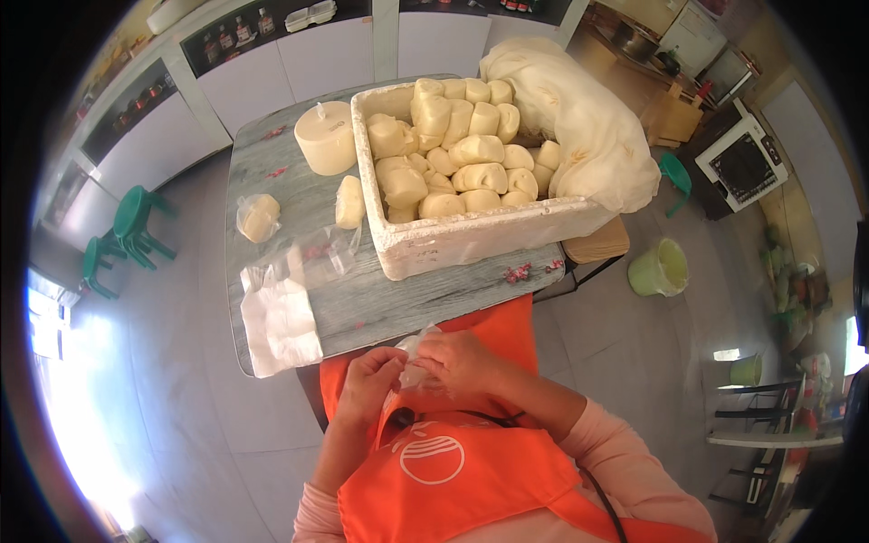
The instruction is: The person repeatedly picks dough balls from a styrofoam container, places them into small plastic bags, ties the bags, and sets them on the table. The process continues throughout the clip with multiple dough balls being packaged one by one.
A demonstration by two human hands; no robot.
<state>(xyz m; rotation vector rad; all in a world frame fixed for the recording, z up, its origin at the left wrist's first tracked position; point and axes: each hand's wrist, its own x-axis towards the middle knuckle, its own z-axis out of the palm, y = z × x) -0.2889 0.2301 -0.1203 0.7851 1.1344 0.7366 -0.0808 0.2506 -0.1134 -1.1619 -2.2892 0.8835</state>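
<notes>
Over my lap, close to the table's near edge, my left hand (370, 383) and my right hand (461, 360) pinch a thin clear plastic bag (414, 380) between their fingertips. Whether anything is inside the bag is hard to tell. In front of me a white foam box (475, 239) holds several pale steamed buns (478, 180), piled up. Left of the box stands another bun (349, 202) with plastic about its lower part. Farther left lies a bun in a clear bag (259, 217). Flat white plastic bags (280, 326) and clear bags (329, 261) rest at the table's left.
A cream cloth (584, 129) drapes over the box's right end. The grey table (434, 298) also bears a round cream dispenser (324, 142). A wooden-topped stool (597, 241) and a lined green bin (657, 268) stand at right; green stools (136, 224) stand at left.
</notes>
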